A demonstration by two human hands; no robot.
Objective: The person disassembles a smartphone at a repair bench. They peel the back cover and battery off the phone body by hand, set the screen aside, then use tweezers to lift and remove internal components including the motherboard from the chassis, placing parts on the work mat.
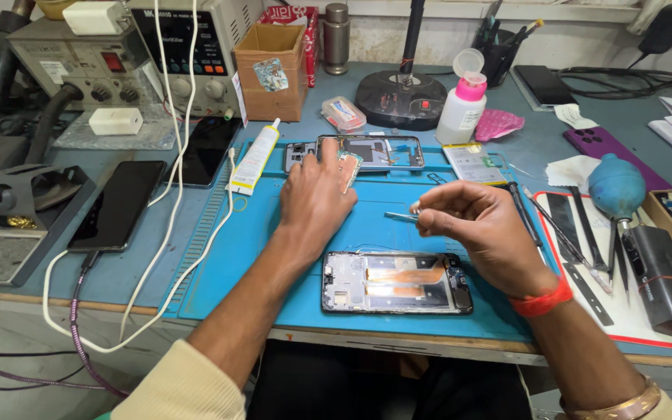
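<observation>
Right hand (480, 229), fingers pinched closed on metal tweezers (400, 216), tips pointing left over the blue work mat (274, 257). Left hand (316, 194), reaching far, fingertips pressing a small circuit board (349, 167) at the phone mid-frame (375, 152). Near the hands: an opened phone (397, 282), interior up. Right: a teal air blower (616, 187). Left: a white glue tube (255, 158) and a dark phone (117, 204).

A matt blue rubbery mat (274, 257) covers the bench, and the opened phone (397, 282) on it shows dull grey metal and coppery foil inside a glossy black rim. The tweezers (400, 216) look like bare shiny metal; the box (271, 71) is rough brown cardboard, the blower bulb (616, 187) smooth teal rubber.
</observation>
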